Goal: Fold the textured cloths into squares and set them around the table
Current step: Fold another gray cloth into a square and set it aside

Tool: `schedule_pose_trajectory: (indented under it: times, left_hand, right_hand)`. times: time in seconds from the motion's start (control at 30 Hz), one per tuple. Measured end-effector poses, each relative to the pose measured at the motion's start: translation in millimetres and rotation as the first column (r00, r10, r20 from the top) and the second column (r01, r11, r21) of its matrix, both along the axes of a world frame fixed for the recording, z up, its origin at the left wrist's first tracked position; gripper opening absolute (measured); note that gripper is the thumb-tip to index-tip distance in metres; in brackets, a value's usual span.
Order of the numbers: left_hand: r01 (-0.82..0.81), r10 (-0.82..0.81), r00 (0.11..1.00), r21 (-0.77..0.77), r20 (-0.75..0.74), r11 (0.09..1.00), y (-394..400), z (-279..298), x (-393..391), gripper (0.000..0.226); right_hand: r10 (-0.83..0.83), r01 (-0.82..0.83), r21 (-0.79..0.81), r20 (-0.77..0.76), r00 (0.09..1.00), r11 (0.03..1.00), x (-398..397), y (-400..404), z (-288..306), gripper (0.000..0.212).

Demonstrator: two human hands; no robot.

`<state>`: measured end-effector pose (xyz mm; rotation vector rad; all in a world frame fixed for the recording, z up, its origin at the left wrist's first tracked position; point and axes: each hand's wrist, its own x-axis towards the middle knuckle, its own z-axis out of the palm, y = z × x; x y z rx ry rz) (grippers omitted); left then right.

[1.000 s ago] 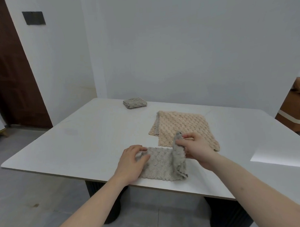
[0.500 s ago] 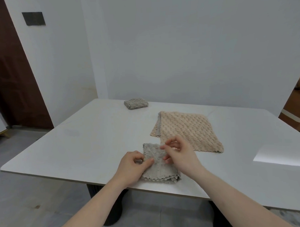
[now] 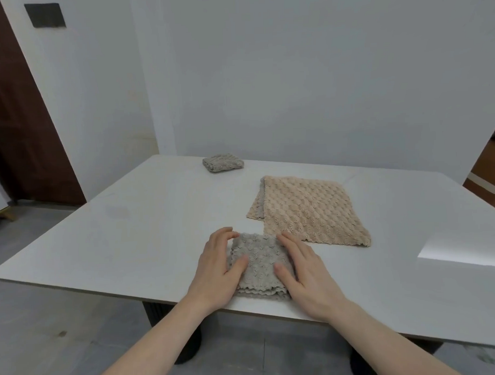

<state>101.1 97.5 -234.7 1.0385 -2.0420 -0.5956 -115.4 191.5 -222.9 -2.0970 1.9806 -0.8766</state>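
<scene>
At the near edge of the table (image 3: pixel 108 242), a gray cloth (image 3: pixel 259 264) lies folded into a small square. Both hands rest flat on it. The left hand (image 3: pixel 219 268) sits on its left side and the right hand (image 3: pixel 302 272) on its right side. The fingers of both are spread out and loose. They press down and do not pinch or grab anything.

I think the step now is to pat the fold flat. To do it well, push down evenly with both palms and slide them out to the sides, so the layers stay lined up. The wavy edges at the front look stacked but a bit bumpy, so they may need a nudge to sit even. The cloth is soft and thick, so it could puff back up if let go too fast.

The gray cloth is almost square, a little longer from front to back, with its wavy edges toward the person.

Just behind it, to the right, lies a tan cloth (image 3: pixel 311 213). It is bigger and not yet a square. Its long side runs away from the person, tilted a bit.

Far back sits a second gray square (image 3: pixel 223 163), well apart from the others.
</scene>
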Motion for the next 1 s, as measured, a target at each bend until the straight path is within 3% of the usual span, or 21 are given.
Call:
schedule_pose_trajectory:
  times: [0.13,0.23,0.3,0.47,0.6,0.77,1.0]
  left_hand:
    - [0.125,-0.129,0.957,0.031,0.259,0.992,5,5,-1,0.066]
    - [0.104,-0.129,0.856,0.078,0.501,0.992,5,6,-7,0.072]
    - [0.079,-0.112,0.819,0.083,0.562,0.993,5,6,-10,0.071]
    - [0.069,-0.106,0.795,0.085,0.597,0.994,4,6,-10,0.071]
    - [0.072,-0.11,0.791,0.086,0.602,0.994,3,5,-12,0.068]
    - [0.061,-0.111,0.789,0.103,0.605,0.993,4,5,-12,0.065]
    - [0.043,-0.104,0.795,0.116,0.597,0.992,8,8,-13,0.065]
  right_hand:
    - [-0.005,0.021,0.144,-0.112,0.994,0.989,2,-6,-5,0.069]
    - [-0.005,0.039,0.222,-0.151,0.989,0.974,3,-8,-5,0.07]
    - [0.012,0.031,0.257,-0.163,0.986,0.966,4,-8,-4,0.068]
    - [0.03,0.049,0.383,-0.197,0.98,0.923,9,-18,23,0.067]
    - [-0.017,0.052,0.298,-0.118,0.993,0.953,21,-33,36,0.056]
    - [0.008,0.041,0.306,-0.158,0.987,0.951,21,-26,0,0.06]
    - [-0.007,0.065,0.3,-0.19,0.982,0.952,18,-14,-2,0.064]
